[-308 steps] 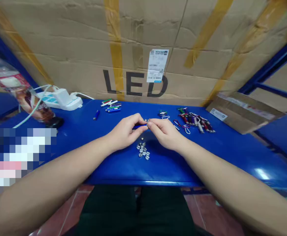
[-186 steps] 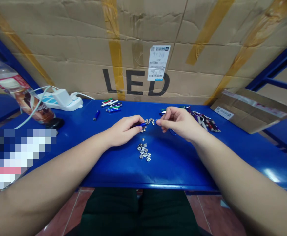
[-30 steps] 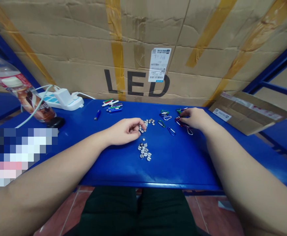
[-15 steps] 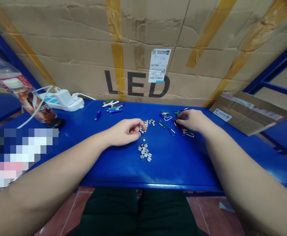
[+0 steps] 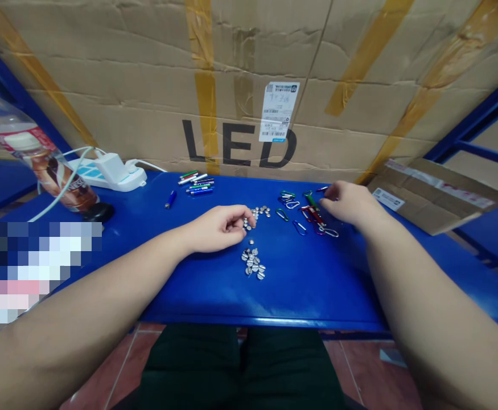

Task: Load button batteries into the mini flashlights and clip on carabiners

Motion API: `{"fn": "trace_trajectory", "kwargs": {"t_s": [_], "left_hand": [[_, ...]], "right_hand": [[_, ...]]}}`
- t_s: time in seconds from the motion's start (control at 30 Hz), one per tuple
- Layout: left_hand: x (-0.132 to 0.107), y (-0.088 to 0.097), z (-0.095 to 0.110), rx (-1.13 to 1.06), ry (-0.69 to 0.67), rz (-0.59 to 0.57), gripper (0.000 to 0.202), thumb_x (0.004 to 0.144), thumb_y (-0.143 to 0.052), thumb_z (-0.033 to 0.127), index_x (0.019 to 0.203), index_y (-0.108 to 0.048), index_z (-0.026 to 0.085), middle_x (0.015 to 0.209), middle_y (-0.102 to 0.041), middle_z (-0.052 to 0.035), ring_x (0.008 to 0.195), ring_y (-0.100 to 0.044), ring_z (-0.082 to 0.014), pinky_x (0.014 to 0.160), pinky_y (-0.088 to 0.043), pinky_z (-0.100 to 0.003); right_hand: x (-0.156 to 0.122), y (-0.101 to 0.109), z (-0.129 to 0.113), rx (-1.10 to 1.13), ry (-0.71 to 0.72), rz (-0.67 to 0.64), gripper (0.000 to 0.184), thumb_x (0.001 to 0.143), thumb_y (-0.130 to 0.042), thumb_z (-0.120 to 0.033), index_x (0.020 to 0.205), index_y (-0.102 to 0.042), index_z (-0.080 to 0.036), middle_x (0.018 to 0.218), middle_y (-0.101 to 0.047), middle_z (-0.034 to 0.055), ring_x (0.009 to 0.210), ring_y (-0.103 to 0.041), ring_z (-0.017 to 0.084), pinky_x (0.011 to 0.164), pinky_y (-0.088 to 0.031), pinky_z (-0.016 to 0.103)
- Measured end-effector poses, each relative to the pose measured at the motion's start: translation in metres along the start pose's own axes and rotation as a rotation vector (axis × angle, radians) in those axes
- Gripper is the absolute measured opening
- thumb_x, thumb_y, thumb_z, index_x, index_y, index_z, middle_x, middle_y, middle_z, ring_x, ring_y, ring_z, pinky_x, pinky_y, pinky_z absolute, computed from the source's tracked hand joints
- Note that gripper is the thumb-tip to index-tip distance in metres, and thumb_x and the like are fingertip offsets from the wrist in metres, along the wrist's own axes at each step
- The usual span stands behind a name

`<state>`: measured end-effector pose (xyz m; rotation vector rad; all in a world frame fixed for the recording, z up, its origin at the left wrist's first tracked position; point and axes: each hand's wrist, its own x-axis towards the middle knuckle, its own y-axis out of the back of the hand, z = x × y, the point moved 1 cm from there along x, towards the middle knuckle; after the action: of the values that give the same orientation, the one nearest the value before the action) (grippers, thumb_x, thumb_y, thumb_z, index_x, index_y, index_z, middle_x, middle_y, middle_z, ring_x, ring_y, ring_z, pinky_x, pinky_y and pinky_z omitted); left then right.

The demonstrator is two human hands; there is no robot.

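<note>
My left hand (image 5: 221, 229) rests on the blue table with its fingers curled, beside a group of small round metal pieces (image 5: 262, 210) that look like button cells. Anything inside its fingers is hidden. A single round piece (image 5: 251, 242) lies below the fingertips, and nearer me is a cluster of silver discs with raised bars (image 5: 252, 263). At the right, my right hand (image 5: 346, 202) hovers over the far side of a heap of red, green and silver carabiners (image 5: 315, 216), thumb and forefinger apart. A thin purple piece (image 5: 322, 189) lies close to that forefinger.
Several coloured metal tubes (image 5: 197, 185) and one blue tube (image 5: 171, 199) lie at the back left. A white power strip (image 5: 124, 179) and a leaning bottle (image 5: 61, 176) stand farther left. A big LED carton (image 5: 146, 102) walls the back; a smaller box (image 5: 436, 196) lies right.
My right hand has moved a little right and away from the carabiners, showing more of the red and green ones. My left hand has hardly moved.
</note>
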<state>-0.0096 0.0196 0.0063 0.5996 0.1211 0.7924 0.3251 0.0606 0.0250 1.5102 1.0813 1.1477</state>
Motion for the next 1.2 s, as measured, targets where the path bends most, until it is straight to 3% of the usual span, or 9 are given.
{"fn": "trace_trajectory", "kwargs": {"t_s": [0.07, 0.17, 0.3, 0.53, 0.67, 0.87, 1.03, 1.13, 1.2], "left_hand": [[0.0, 0.0, -0.001, 0.001, 0.002, -0.009, 0.023, 0.084, -0.06, 0.016, 0.106, -0.065, 0.017, 0.067, -0.044, 0.0076, 0.059, -0.042, -0.0093, 0.062, -0.038, -0.025], [0.0, 0.0, -0.002, 0.004, 0.011, -0.016, 0.023, 0.085, -0.059, 0.016, 0.107, -0.065, 0.017, 0.067, -0.045, 0.0075, 0.059, -0.042, -0.0094, 0.062, -0.038, -0.025], [0.0, 0.001, -0.003, 0.006, 0.014, -0.014, 0.022, 0.085, -0.059, 0.016, 0.106, -0.065, 0.018, 0.068, -0.045, 0.0071, 0.059, -0.042, -0.0095, 0.062, -0.038, -0.025], [0.001, 0.001, -0.004, 0.001, 0.017, -0.01, 0.021, 0.085, -0.06, 0.016, 0.105, -0.066, 0.018, 0.068, -0.047, 0.0068, 0.059, -0.043, -0.0091, 0.061, -0.038, -0.024], [0.0, 0.001, -0.003, 0.002, 0.017, -0.012, 0.021, 0.085, -0.06, 0.016, 0.105, -0.066, 0.018, 0.069, -0.047, 0.0067, 0.059, -0.043, -0.009, 0.06, -0.037, -0.024], [0.0, 0.001, -0.002, 0.002, 0.018, -0.014, 0.022, 0.084, -0.06, 0.016, 0.105, -0.066, 0.017, 0.067, -0.047, 0.0068, 0.059, -0.043, -0.0095, 0.062, -0.038, -0.024], [0.0, 0.001, -0.002, -0.003, 0.013, -0.011, 0.022, 0.084, -0.061, 0.016, 0.105, -0.066, 0.017, 0.067, -0.047, 0.0068, 0.059, -0.043, -0.0096, 0.062, -0.039, -0.025], [0.0, 0.001, -0.003, -0.005, 0.014, -0.012, 0.022, 0.084, -0.06, 0.016, 0.105, -0.066, 0.018, 0.067, -0.046, 0.0069, 0.058, -0.043, -0.0093, 0.062, -0.038, -0.024], [0.0, 0.001, -0.003, -0.005, 0.018, -0.014, 0.022, 0.084, -0.06, 0.016, 0.105, -0.066, 0.017, 0.068, -0.046, 0.0069, 0.059, -0.042, -0.0092, 0.062, -0.039, -0.025]], "right_hand": [[0.0, 0.005, 0.0, 0.008, -0.062, 0.057, 0.019, 0.082, -0.065, -0.03, 0.096, -0.073, -0.019, 0.092, -0.078, 0.0139, 0.092, -0.073, 0.033, 0.074, -0.055, 0.038], [-0.002, 0.007, -0.004, 0.04, -0.073, 0.004, 0.007, 0.081, -0.064, -0.026, 0.079, -0.069, -0.022, 0.078, -0.075, 0.0106, 0.081, -0.072, 0.03, 0.067, -0.053, 0.035], [-0.006, 0.005, -0.011, 0.05, -0.043, -0.079, 0.009, 0.079, -0.066, -0.025, 0.071, -0.063, -0.022, 0.073, -0.073, 0.0071, 0.072, -0.069, 0.024, 0.061, -0.048, 0.031], [-0.01, 0.011, -0.012, 0.21, -0.042, -0.083, 0.012, 0.083, -0.066, -0.033, 0.078, -0.064, -0.022, 0.071, -0.071, 0.0055, 0.063, -0.063, 0.02, 0.054, -0.043, 0.03], [-0.012, 0.013, -0.009, 0.409, -0.151, -0.216, 0.013, 0.083, -0.063, -0.03, 0.089, -0.069, -0.021, 0.066, -0.069, 0.0059, 0.051, -0.057, 0.017, 0.046, -0.037, 0.028], [-0.013, 0.014, -0.005, 0.67, -0.132, -0.425, 0.016, 0.077, -0.061, -0.023, 0.082, -0.074, -0.017, 0.096, -0.08, 0.0154, 0.069, -0.069, 0.021, 0.041, -0.031, 0.024], [-0.015, 0.02, -0.002, 0.668, -0.154, -0.417, 0.022, 0.088, -0.058, -0.03, 0.102, -0.073, -0.023, 0.099, -0.079, 0.0086, 0.044, -0.043, 0.01, 0.041, -0.029, 0.027], [-0.015, 0.021, 0.0, 0.744, -0.165, -0.386, 0.015, 0.088, -0.058, -0.03, 0.098, -0.068, -0.023, 0.082, -0.069, 0.005, 0.041, -0.033, 0.008, 0.04, -0.019, 0.026], [-0.014, 0.02, 0.001, 0.838, -0.178, -0.347, 0.009, 0.086, -0.059, -0.027, 0.093, -0.063, -0.023, 0.069, -0.057, 0.0014, 0.042, -0.032, 0.01, 0.041, -0.02, 0.027]]}}
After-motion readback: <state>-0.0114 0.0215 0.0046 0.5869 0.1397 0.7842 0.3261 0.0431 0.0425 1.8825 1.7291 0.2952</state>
